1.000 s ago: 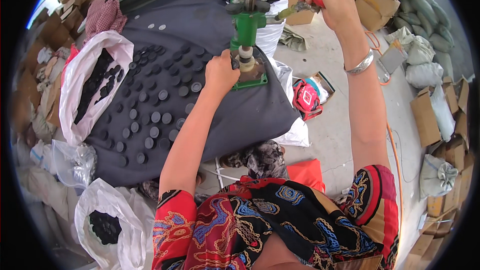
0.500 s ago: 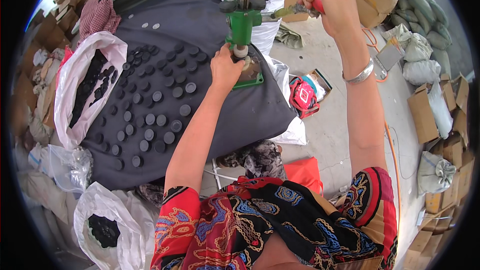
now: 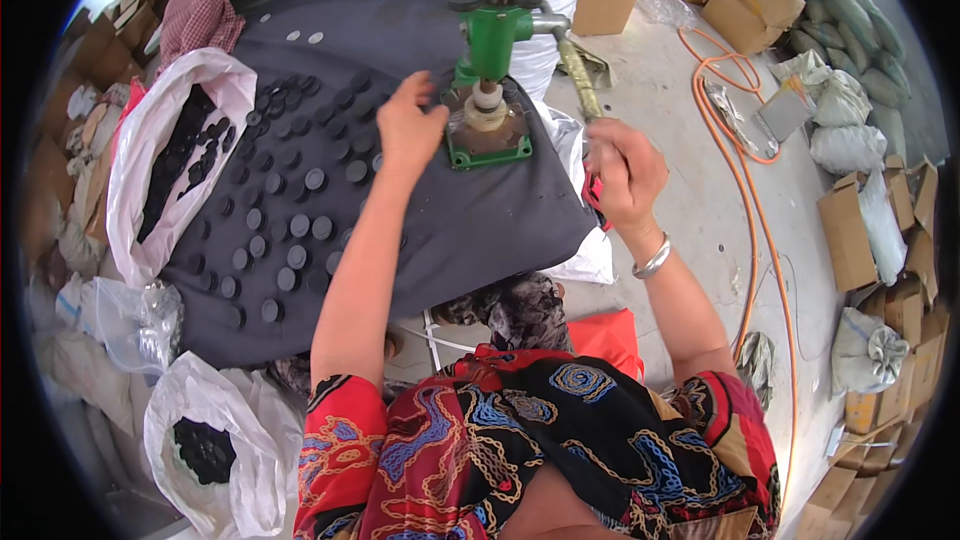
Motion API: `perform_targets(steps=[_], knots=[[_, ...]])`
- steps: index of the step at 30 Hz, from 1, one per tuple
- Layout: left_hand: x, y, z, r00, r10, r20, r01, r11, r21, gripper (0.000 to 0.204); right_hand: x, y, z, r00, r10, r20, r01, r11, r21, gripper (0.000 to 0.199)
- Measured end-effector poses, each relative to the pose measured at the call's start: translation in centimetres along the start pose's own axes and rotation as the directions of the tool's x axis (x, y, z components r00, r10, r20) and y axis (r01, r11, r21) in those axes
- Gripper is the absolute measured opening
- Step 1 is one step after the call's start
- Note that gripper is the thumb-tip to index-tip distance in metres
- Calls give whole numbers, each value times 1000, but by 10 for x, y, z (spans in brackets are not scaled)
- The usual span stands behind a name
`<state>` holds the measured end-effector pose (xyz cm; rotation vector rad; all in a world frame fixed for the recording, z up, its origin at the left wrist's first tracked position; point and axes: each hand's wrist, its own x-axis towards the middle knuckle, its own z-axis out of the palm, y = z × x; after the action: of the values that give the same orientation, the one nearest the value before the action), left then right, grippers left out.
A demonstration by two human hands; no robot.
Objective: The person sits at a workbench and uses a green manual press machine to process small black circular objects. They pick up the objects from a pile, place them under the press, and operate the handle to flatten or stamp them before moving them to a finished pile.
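A green hand press (image 3: 492,45) stands on the dark cloth-covered table, its pale round die (image 3: 486,108) lowered over the base plate (image 3: 490,152). My right hand (image 3: 628,178) is closed round the end of the press's lever (image 3: 578,75), which slants down toward me; the grip itself is hidden in the fingers. Left of the base, my left hand (image 3: 408,130) hovers above the table, thumb and fingers apart, fingertips slightly blurred. Nothing shows in it. Many round black caps (image 3: 315,179) lie spread across the cloth beside and beyond my left forearm.
A white sack (image 3: 128,210) of black pieces lies at the table's left edge; another open sack (image 3: 250,460) stands below. Small pale discs (image 3: 316,38) lie on the far cloth. Cardboard boxes (image 3: 755,0), an orange hose (image 3: 735,155) and a red bag (image 3: 606,342) are to the right.
My right hand has pulled the lever down and toward me, and the press's die has come down. My left hand has drawn back leftward from the die, its fingers now free of the press.
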<state>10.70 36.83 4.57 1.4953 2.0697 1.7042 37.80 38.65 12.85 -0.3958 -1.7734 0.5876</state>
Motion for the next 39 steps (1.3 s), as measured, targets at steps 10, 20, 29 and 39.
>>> perform_targets(steps=[10, 20, 29, 39], knots=[[-42, 9, -80, 985, 15, 174, -130, 727, 674, 17, 34, -14, -5, 983, 169, 73, -179, 970, 167, 18], [-50, -15, -42, 964, 73, 255, -239, 655, 717, 12, 132, -34, -11, 949, 245, 200, -292, 921, 259, 24], [-51, -21, -27, 967, 102, 233, -209, 839, 502, 27, 160, -35, -6, 943, 276, 185, -310, 930, 196, 26], [-24, 31, 5, 988, 56, 146, -71, 993, 99, 59, 164, -38, -10, 920, 356, 164, -385, 900, 204, 22]])
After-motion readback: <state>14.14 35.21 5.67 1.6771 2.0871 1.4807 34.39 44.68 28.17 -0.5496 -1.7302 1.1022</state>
